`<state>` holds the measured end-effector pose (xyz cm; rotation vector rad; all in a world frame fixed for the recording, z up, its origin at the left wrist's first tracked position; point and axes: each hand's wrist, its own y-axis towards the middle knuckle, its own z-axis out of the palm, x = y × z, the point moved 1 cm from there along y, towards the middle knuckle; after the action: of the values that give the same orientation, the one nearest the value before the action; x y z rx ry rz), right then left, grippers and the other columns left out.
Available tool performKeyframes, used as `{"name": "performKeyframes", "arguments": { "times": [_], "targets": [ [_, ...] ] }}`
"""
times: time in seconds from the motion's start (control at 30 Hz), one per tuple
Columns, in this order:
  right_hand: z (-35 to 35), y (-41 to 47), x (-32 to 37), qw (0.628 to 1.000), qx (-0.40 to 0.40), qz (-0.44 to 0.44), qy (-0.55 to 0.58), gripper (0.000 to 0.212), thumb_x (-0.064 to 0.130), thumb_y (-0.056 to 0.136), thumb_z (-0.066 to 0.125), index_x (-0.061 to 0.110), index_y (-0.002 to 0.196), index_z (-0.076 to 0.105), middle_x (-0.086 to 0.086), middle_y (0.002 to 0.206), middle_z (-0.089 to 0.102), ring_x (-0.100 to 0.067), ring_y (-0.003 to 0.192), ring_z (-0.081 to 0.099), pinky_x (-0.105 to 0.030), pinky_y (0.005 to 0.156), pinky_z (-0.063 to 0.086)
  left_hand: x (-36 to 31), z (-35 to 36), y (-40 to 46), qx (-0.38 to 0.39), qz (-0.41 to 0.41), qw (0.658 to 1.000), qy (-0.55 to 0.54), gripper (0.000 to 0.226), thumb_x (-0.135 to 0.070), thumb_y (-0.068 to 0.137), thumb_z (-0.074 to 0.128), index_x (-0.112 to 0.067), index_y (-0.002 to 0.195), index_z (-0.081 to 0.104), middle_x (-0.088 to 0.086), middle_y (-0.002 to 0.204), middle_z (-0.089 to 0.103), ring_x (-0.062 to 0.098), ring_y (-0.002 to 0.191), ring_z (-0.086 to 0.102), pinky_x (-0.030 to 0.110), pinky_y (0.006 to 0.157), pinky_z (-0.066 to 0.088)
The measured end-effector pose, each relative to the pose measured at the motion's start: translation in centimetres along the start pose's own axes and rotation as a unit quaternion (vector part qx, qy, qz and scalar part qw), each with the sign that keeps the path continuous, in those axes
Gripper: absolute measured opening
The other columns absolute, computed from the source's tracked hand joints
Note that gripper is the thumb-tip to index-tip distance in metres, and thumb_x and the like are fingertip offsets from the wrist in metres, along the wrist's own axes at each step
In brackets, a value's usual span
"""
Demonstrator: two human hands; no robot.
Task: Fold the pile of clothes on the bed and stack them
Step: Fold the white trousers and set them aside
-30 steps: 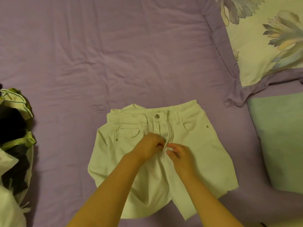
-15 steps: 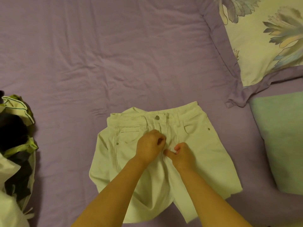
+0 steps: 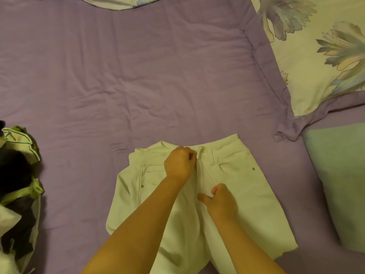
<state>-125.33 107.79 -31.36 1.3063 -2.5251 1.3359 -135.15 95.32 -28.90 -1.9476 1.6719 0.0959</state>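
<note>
A pair of white shorts lies front side up on the purple bedsheet, waistband away from me. My left hand is a curled fist at the top of the fly, gripping there and covering the waistband button. My right hand sits lower, at the bottom of the fly, fingers curled into the fabric and thumb pointing left. What my left fingers pinch is hidden under the fist.
A heap of unfolded clothes, green, black and white, lies at the left edge. A floral pillow sits at the upper right, a pale green cushion at the right, and another pillow's edge at the top.
My left hand has slid from the middle of the fly up to the waistband, now hiding the button. My right hand stayed low on the fly, and the camera moved closer.
</note>
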Motion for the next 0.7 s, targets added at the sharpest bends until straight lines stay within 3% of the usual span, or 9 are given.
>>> {"name": "performKeyframes", "arguments": {
  "times": [0.07, 0.17, 0.23, 0.33, 0.4, 0.47, 0.53, 0.6, 0.7],
  "targets": [
    [-0.3, 0.0, 0.0, 0.999, -0.006, -0.021, -0.023, 0.045, 0.049, 0.075, 0.072, 0.020, 0.091, 0.041, 0.006, 0.089, 0.053, -0.018, 0.082, 0.056, -0.028, 0.066, 0.040, 0.0, 0.1, 0.7, -0.009, 0.041, 0.996, 0.083, 0.024, -0.027, 0.095, 0.048, -0.018, 0.094, 0.070, 0.001, 0.098, 0.062, 0.021, 0.094, 0.054, 0.027, 0.068, 0.039],
    [-0.7, 0.7, 0.2, 0.994, -0.002, -0.109, 0.028, 0.035, 0.037, 0.081, 0.072, 0.021, 0.093, 0.044, 0.005, 0.090, 0.050, -0.014, 0.075, 0.053, -0.023, 0.063, 0.039, 0.7, 0.1, 1.1, -0.034, 0.038, 0.993, 0.104, 0.024, -0.037, 0.092, 0.053, -0.021, 0.105, 0.065, 0.000, 0.112, 0.058, 0.022, 0.107, 0.047, 0.030, 0.083, 0.032],
    [-1.5, 1.7, 1.2, 0.984, 0.005, -0.164, 0.072, 0.029, 0.031, 0.085, 0.069, 0.019, 0.105, 0.051, 0.006, 0.102, 0.050, -0.007, 0.074, 0.053, -0.020, 0.068, 0.042, 1.4, 0.1, 1.2, -0.045, 0.004, 0.996, 0.081, 0.033, -0.046, 0.090, 0.055, -0.021, 0.111, 0.057, 0.000, 0.114, 0.056, 0.022, 0.110, 0.047, 0.031, 0.087, 0.032],
    [-3.2, 4.0, 4.0, 0.966, -0.013, -0.255, 0.052, 0.045, 0.028, 0.089, 0.064, 0.016, 0.130, 0.049, 0.004, 0.123, 0.047, 0.003, 0.073, 0.049, -0.018, 0.074, 0.042, 1.5, 0.1, 2.0, -0.022, 0.002, 0.994, 0.109, 0.043, -0.053, 0.089, 0.053, -0.021, 0.118, 0.053, 0.000, 0.117, 0.056, 0.023, 0.112, 0.047, 0.033, 0.090, 0.034],
    [-4.4, 5.5, 6.1, 0.957, 0.003, -0.288, 0.035, 0.051, 0.022, 0.093, 0.058, 0.014, 0.140, 0.040, -0.002, 0.145, 0.038, -0.003, 0.090, 0.054, -0.021, 0.086, 0.043, 1.3, 0.0, 2.4, -0.010, 0.018, 0.989, 0.149, 0.043, -0.052, 0.089, 0.050, -0.020, 0.118, 0.054, 0.002, 0.117, 0.057, 0.025, 0.112, 0.046, 0.034, 0.091, 0.034],
    [-5.0, 6.7, 7.4, 0.952, 0.043, -0.302, -0.015, 0.055, 0.017, 0.097, 0.050, 0.014, 0.147, 0.029, -0.002, 0.155, 0.024, -0.017, 0.122, 0.048, -0.025, 0.102, 0.037, 1.1, -0.1, 2.6, -0.004, 0.022, 0.988, 0.153, 0.041, -0.051, 0.089, 0.051, -0.017, 0.114, 0.054, 0.004, 0.113, 0.059, 0.026, 0.109, 0.049, 0.035, 0.090, 0.035],
    [-5.2, 7.5, 8.0, 0.944, 0.079, -0.309, -0.083, 0.055, 0.018, 0.098, 0.048, 0.017, 0.149, 0.025, -0.003, 0.153, 0.031, -0.021, 0.133, 0.040, -0.028, 0.105, 0.034, 1.1, -0.4, 2.6, 0.005, 0.019, 0.993, 0.114, 0.040, -0.047, 0.088, 0.056, -0.015, 0.110, 0.051, 0.005, 0.108, 0.061, 0.025, 0.102, 0.054, 0.033, 0.082, 0.039],
    [-5.6, 7.7, 8.3, 0.948, 0.084, -0.293, -0.096, 0.053, 0.024, 0.097, 0.051, 0.017, 0.146, 0.032, -0.005, 0.141, 0.047, -0.022, 0.127, 0.046, -0.030, 0.101, 0.038, 1.1, -0.8, 2.3, 0.022, 0.015, 0.997, 0.074, 0.039, -0.044, 0.088, 0.059, -0.013, 0.109, 0.050, 0.005, 0.104, 0.061, 0.023, 0.091, 0.058, 0.031, 0.068, 0.040],
    [-5.9, 7.4, 8.5, 0.938, 0.007, -0.319, -0.135, 0.033, 0.034, 0.091, 0.059, 0.020, 0.121, 0.057, 0.000, 0.116, 0.060, -0.020, 0.112, 0.050, -0.028, 0.092, 0.034, 1.5, -1.4, 1.9, 0.071, -0.015, 0.997, 0.010, 0.035, -0.041, 0.090, 0.059, -0.012, 0.108, 0.054, 0.007, 0.104, 0.062, 0.024, 0.088, 0.061, 0.033, 0.066, 0.045]
  ]
}}
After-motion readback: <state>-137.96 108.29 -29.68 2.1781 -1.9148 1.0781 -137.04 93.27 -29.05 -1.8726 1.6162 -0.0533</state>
